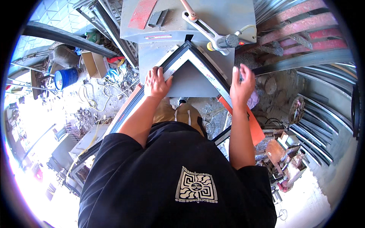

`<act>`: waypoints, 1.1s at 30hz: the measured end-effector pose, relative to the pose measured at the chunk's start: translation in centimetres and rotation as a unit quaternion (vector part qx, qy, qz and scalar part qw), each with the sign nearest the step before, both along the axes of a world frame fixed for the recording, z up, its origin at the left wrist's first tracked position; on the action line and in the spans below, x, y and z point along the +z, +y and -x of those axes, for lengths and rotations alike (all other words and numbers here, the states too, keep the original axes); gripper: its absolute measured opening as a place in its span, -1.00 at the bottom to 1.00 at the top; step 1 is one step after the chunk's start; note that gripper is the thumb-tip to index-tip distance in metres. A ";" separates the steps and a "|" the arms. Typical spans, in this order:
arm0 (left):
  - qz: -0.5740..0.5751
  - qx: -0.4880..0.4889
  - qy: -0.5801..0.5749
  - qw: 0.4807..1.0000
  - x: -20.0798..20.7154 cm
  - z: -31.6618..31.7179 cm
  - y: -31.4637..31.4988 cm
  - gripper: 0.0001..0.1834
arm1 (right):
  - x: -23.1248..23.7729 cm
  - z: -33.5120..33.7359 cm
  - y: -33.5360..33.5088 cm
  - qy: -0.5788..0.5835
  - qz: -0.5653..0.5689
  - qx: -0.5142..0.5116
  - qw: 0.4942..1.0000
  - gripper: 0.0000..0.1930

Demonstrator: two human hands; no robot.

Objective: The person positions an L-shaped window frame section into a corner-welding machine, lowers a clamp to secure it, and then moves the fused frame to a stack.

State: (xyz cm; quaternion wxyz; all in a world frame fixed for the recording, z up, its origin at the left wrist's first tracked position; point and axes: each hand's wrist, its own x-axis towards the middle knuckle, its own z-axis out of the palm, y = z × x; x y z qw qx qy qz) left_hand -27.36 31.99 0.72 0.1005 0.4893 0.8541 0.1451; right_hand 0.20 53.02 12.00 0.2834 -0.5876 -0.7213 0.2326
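Observation:
The mitred corner of a black-and-white profile frame [188, 53], like a window frame, lies on the grey machine [186, 88] with its point away from me. Its two legs run back toward me on either side. My left hand [156, 84] grips the left leg, fingers over the outer edge and thumb on the inner side. Raised beside the right leg is my right hand [243, 85], its fingers half bent and apart; a small dark patch shows between them, too small to name. A slotted metal arm [205, 30] with a dark round knob [228, 41] reaches over the machine near the corner.
On the machine's top lie a red flat piece [142, 14] and short dark profile pieces [158, 18]. An orange panel [255, 127] stands by my right forearm. Long profiles [319, 125] are stacked at the right. A blue bucket [65, 79], cardboard box [94, 65] and loose cords lie left.

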 end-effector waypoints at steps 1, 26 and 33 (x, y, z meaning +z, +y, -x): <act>0.002 0.004 -0.004 1.000 0.1 -0.1 0.0 -0.24 | -1.0 -2.0 -1.5 0.006 0.013 -0.015 1.000 -0.57; 0.111 -0.020 -0.335 0.935 8.6 5.4 0.1 0.20 | -14.3 -22.7 -21.8 0.426 0.325 -0.421 0.732 -0.40; 0.220 -0.077 -0.292 0.928 11.5 6.6 -0.3 0.40 | -15.0 -23.9 -22.5 0.411 0.352 -0.475 0.693 -0.45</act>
